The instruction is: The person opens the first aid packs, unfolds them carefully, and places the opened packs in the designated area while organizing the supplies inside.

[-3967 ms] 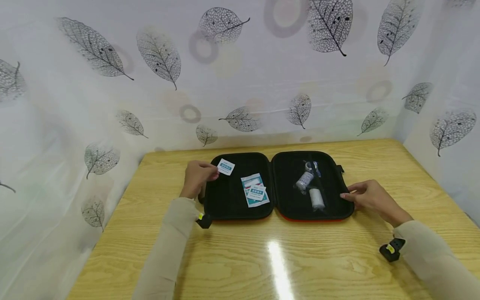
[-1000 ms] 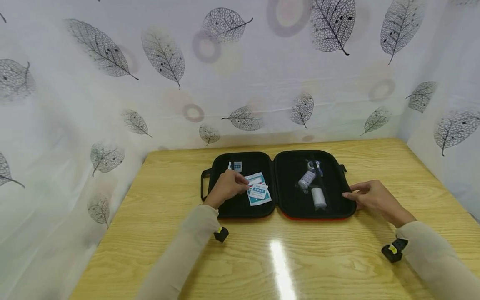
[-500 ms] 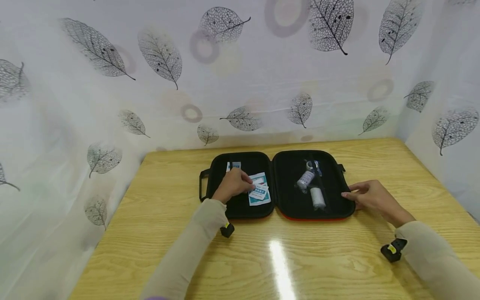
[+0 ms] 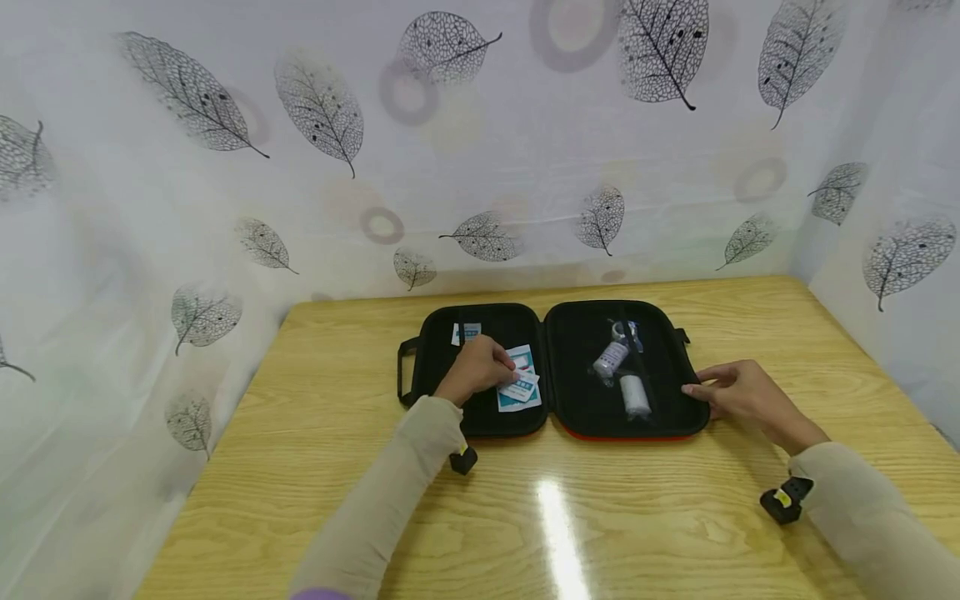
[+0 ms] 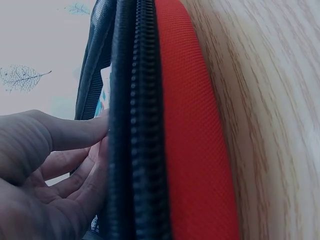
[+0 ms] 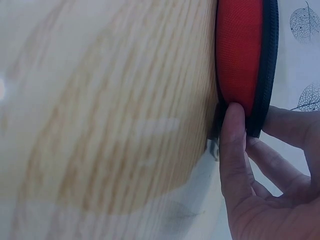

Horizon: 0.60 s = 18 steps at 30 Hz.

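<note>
Since a moment ago, the left hand (image 4: 480, 367) has slid further onto the packets (image 4: 521, 387) in the open case (image 4: 487, 421), fingers curled on them. Right hand (image 4: 738, 390) pinches the case's right rim on the wooden table (image 4: 675, 517), leaf-print curtains (image 4: 225, 167) around.

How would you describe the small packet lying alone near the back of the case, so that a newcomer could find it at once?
Start at the open black case on the wooden table and take the half on the left-hand side. At its far edge, beyond the left hand, lies a small white packet with a blue label. Unlike the overlapping packets under the left hand's fingers, it lies alone and untouched.
</note>
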Available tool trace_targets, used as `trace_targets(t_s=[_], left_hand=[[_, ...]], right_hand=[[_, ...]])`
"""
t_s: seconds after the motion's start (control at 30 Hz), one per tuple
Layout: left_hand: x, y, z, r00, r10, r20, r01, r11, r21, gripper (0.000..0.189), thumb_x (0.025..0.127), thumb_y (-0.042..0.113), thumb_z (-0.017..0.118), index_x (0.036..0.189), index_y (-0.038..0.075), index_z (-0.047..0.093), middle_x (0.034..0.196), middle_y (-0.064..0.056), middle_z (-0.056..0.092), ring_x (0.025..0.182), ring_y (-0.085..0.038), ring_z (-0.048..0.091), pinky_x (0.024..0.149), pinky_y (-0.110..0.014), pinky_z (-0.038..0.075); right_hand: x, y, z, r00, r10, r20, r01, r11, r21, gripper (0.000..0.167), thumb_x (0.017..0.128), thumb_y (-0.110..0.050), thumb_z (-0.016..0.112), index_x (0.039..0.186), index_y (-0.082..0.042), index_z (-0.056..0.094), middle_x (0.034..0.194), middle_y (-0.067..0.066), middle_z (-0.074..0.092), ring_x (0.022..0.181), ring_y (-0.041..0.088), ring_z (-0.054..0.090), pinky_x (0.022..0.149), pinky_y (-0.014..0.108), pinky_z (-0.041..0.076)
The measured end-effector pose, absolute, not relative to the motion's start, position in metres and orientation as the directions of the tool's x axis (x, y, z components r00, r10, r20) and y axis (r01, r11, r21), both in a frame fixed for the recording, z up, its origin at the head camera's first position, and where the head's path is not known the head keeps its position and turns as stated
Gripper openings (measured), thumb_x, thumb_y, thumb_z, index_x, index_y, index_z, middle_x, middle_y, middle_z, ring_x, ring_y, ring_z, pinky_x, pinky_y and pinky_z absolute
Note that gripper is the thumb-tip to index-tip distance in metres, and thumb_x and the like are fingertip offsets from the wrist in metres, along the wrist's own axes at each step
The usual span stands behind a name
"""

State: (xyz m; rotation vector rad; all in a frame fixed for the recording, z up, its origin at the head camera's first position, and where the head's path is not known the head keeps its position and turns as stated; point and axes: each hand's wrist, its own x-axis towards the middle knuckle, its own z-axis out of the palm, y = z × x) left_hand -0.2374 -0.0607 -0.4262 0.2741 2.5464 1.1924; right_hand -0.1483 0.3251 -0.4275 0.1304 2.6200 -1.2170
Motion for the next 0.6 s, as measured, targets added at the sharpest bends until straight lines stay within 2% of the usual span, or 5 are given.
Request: trace_targets(t_s=[0.37, 0.6], left_hand=[[-0.2392, -0.0637, -0.4281, -0.934, 0.29, -0.209, 0.016, 0.619, 0.786, 0.009, 0.089, 0.01, 0.079, 0.084, 0.005, 0.074, 0.083, -0.005, 0.071, 0.07, -0.017, 0.066, 0.061, -0.029, 0.054], [-0.2395, -0.07, -0.4291, -0.925, 0.334, -0.18, 0.044, 0.566, 0.823, 0.006, 0.089, 0.008, 0.078, 0.087, 0.004, 0.074, 0.085, -0.006, 0.071, 0.074, -0.018, 0.067, 0.067, -0.031, 0.057]], right_hand=[[-0.148, 0.3247, -0.428, -0.967, -0.024, -0.253, 0.177, 0.651, -0.738, 0.071, 0.096, -0.034, 0.072, 0.133, 0.021, 0.051, 0.101, 0.021, 0.071, 0.074, 0.022, 0.068, 0.065, 0.03, 0.058], [-0.1476, 0.3252, -0.4283, -0.968, -0.019, -0.251, 0.178, 0.653, -0.736, 0.071, 0.095, -0.035, 0.073, 0.133, 0.021, 0.051, 0.101, 0.02, 0.071, 0.074, 0.021, 0.068, 0.065, 0.03, 0.057]])
